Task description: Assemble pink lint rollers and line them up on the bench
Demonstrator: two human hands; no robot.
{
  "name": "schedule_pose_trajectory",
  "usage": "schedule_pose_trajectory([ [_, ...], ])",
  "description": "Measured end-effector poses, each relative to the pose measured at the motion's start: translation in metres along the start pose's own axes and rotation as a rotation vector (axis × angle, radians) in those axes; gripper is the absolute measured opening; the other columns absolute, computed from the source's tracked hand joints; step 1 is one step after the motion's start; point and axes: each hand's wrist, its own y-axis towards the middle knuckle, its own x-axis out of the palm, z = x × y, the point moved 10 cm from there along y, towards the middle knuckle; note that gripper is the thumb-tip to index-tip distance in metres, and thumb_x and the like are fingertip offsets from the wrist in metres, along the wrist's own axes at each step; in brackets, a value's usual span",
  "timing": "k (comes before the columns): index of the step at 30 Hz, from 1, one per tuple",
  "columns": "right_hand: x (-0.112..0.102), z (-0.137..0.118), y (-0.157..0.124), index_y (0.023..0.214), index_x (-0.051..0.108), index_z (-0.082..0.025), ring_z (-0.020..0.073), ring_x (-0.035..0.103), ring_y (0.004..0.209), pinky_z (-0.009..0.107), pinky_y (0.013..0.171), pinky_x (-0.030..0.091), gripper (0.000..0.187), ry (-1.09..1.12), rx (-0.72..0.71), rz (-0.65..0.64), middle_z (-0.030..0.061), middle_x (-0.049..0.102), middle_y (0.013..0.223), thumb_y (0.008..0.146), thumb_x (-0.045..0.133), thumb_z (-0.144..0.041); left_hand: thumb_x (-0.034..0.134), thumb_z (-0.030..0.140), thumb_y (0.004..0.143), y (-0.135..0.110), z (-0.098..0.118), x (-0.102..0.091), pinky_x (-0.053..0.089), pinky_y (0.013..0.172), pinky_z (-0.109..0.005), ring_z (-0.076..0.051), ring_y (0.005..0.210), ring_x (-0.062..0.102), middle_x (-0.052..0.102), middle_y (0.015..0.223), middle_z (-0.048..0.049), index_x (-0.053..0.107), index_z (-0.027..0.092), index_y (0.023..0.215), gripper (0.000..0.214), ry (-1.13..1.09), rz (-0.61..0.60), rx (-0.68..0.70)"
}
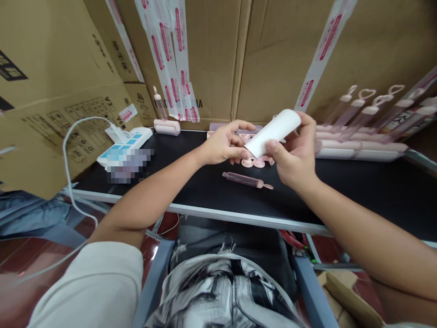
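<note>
My right hand [296, 155] grips a white roll [273, 132], tilted up to the right, above the black table [205, 187]. My left hand [223, 145] is curled at the roll's lower end, fingertips pinched against its edge. On the table just below the hands lies a pink tube [246, 180] with a small loop at its right end. A few pink heart-shaped caps [254, 161] sit beneath the hands.
A row of pink tubes with heart tops [368, 109] leans on white trays [358, 150] at the right. One tube stands in a pink base [166, 126] at the back. A white power strip [126, 143] with cable lies left. Cardboard boxes [266, 59] wall the back.
</note>
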Motion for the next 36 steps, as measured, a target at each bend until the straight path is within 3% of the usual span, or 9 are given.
schedule_pose_trajectory([
  [7, 0.007, 0.015, -0.006, 0.132, 0.051, -0.042, 0.0267, 0.078, 0.096, 0.038, 0.062, 0.071, 0.068, 0.188, 0.246, 0.017, 0.0012, 0.070, 0.116, 0.081, 0.094, -0.056, 0.095, 0.071, 0.075, 0.001, 0.000, 0.003, 0.047, 0.049, -0.023, -0.011, 0.048, 0.063, 0.070, 0.068, 0.0061, 0.058, 0.021, 0.139, 0.089, 0.061, 0.081, 0.103],
  [11, 0.015, 0.013, -0.008, 0.128, 0.053, -0.040, 0.0249, 0.080, 0.094, 0.041, 0.068, 0.074, 0.058, 0.265, 0.309, -0.010, -0.0002, 0.073, 0.115, 0.087, 0.090, -0.056, 0.093, 0.075, 0.074, -0.003, 0.015, 0.006, 0.056, 0.065, -0.028, -0.014, 0.061, 0.068, 0.067, 0.067, 0.0069, 0.064, 0.023, 0.141, 0.090, 0.265, 0.135, 0.247],
  [14, 0.023, 0.012, -0.010, 0.126, 0.055, -0.038, 0.0261, 0.081, 0.100, 0.043, 0.074, 0.075, 0.058, 0.318, 0.331, -0.054, -0.0004, 0.074, 0.116, 0.085, 0.091, -0.056, 0.092, 0.076, 0.074, -0.009, 0.024, 0.005, 0.059, 0.076, -0.032, -0.017, 0.069, 0.070, 0.069, 0.072, 0.0047, 0.068, 0.027, 0.143, 0.089, 0.466, 0.168, 0.243],
  [18, 0.028, 0.009, -0.013, 0.135, 0.051, -0.041, 0.0263, 0.081, 0.103, 0.044, 0.073, 0.075, 0.071, 0.340, 0.327, -0.092, 0.0000, 0.074, 0.124, 0.081, 0.094, -0.056, 0.090, 0.076, 0.076, -0.013, 0.028, -0.001, 0.059, 0.080, -0.033, -0.019, 0.076, 0.071, 0.072, 0.079, 0.0032, 0.064, 0.030, 0.152, 0.092, 0.566, 0.196, 0.220],
  [22, 0.032, -0.001, -0.012, 0.147, 0.044, -0.048, 0.0291, 0.079, 0.107, 0.048, 0.073, 0.075, 0.102, 0.285, 0.276, -0.151, 0.0020, 0.072, 0.134, 0.065, 0.105, -0.050, 0.095, 0.072, 0.072, -0.011, 0.024, 0.000, 0.058, 0.080, -0.033, -0.020, 0.079, 0.072, 0.071, 0.082, 0.0031, 0.057, 0.029, 0.157, 0.102, 0.605, 0.214, 0.212],
  [27, 0.022, -0.010, -0.006, 0.153, 0.039, -0.054, 0.0376, 0.078, 0.112, 0.053, 0.071, 0.074, 0.120, 0.240, 0.246, -0.090, 0.0046, 0.070, 0.137, 0.055, 0.109, -0.045, 0.094, 0.073, 0.073, -0.009, 0.027, -0.002, 0.056, 0.080, -0.033, -0.019, 0.080, 0.069, 0.070, 0.091, 0.0003, 0.054, 0.026, 0.154, 0.101, 0.656, 0.274, 0.229],
  [29, 0.018, -0.012, -0.004, 0.154, 0.035, -0.056, 0.0396, 0.078, 0.113, 0.056, 0.072, 0.073, 0.123, 0.243, 0.233, -0.070, 0.0042, 0.070, 0.135, 0.056, 0.109, -0.042, 0.086, 0.075, 0.082, -0.006, 0.027, -0.015, 0.056, 0.079, -0.032, -0.018, 0.080, 0.068, 0.071, 0.094, -0.0014, 0.056, 0.024, 0.151, 0.091, 0.626, 0.294, 0.238],
  [32, 0.009, -0.015, 0.000, 0.151, 0.037, -0.057, 0.0405, 0.076, 0.117, 0.061, 0.078, 0.073, 0.121, 0.228, 0.182, -0.020, 0.0035, 0.067, 0.141, 0.056, 0.109, -0.038, 0.063, 0.067, 0.104, -0.005, 0.022, -0.057, 0.056, 0.083, -0.032, -0.019, 0.087, 0.069, 0.073, 0.099, -0.0055, 0.062, 0.020, 0.141, 0.059, 0.643, 0.427, 0.194],
  [36, -0.002, -0.018, 0.004, 0.142, 0.046, -0.057, 0.0422, 0.068, 0.132, 0.067, 0.093, 0.071, 0.106, 0.152, 0.121, 0.029, 0.0001, 0.059, 0.155, 0.058, 0.108, -0.043, 0.057, 0.038, 0.107, -0.005, 0.006, -0.106, 0.056, 0.096, -0.036, -0.022, 0.101, 0.069, 0.076, 0.115, -0.0108, 0.073, 0.017, 0.122, 0.031, 0.875, 0.546, 0.053],
])
